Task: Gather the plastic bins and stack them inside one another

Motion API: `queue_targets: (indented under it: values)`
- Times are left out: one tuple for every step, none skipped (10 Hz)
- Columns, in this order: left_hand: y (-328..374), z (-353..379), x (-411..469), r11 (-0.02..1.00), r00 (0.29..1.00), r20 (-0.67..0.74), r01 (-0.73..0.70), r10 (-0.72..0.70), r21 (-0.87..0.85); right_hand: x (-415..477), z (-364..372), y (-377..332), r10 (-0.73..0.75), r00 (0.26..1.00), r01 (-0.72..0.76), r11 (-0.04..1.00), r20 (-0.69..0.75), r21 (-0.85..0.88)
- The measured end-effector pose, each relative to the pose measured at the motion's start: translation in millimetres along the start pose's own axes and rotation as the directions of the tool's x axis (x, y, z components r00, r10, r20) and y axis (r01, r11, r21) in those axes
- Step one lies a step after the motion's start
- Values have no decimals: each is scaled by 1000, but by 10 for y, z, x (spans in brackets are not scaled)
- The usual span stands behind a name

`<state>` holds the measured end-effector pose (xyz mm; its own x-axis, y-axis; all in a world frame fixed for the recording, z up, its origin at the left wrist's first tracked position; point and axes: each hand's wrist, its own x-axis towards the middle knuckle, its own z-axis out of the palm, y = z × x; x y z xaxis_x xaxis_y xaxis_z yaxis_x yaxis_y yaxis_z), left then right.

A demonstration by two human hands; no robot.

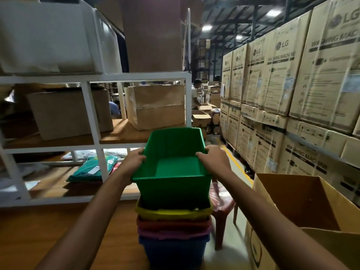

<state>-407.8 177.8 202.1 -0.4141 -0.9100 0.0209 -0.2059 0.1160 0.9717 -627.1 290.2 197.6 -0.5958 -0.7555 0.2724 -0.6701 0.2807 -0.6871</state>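
Two hands share one load as I read this from left to right. On the left, the white shelf rack (93, 117) holds plain cardboard boxes (68, 112), with folded teal garments in a clear bag (91, 168) on a lower shelf; I can read nothing on them. My left hand (134, 162) is closed over the left rim of the green bin (171, 172), thumb on the inside. The bin sits partly sunk into the yellow bin (173, 211), which tops a nested stack with a red bin (173, 224), a pink bin (173, 233) and a blue bin (173, 252) on the wooden counter (58, 240). My right hand (214, 160) is clamped on the opposite rim. Holding both sides, I judge, keeps it level so it slides in without jamming. Right of the stack stands an open carton (303, 203), and beyond it stacked cartons (292, 84) printed "LG" and "WASHING MACHINE".
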Motion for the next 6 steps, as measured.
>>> queue_targets:
  values:
    - [-56,37,-27,998,1000,7,-19,19,60,-48,70,167,17,999,-17,1000,40,-2]
    - [-173,56,-69,996,999,37,16,-19,85,-130,128,286,41,996,-37,998,84,-47]
    - [-291,33,-55,989,999,7,52,-54,141,-182,182,329,55,993,-41,989,101,-139]
    - [-384,29,-25,968,1000,27,-2,-5,251,-295,270,270,4,991,32,964,133,-263]
    - [-495,65,34,818,988,97,-156,123,553,-419,431,217,-126,958,205,928,257,-310]
    - [-646,155,45,642,965,205,-261,162,721,-528,504,218,-161,940,254,919,302,-301]
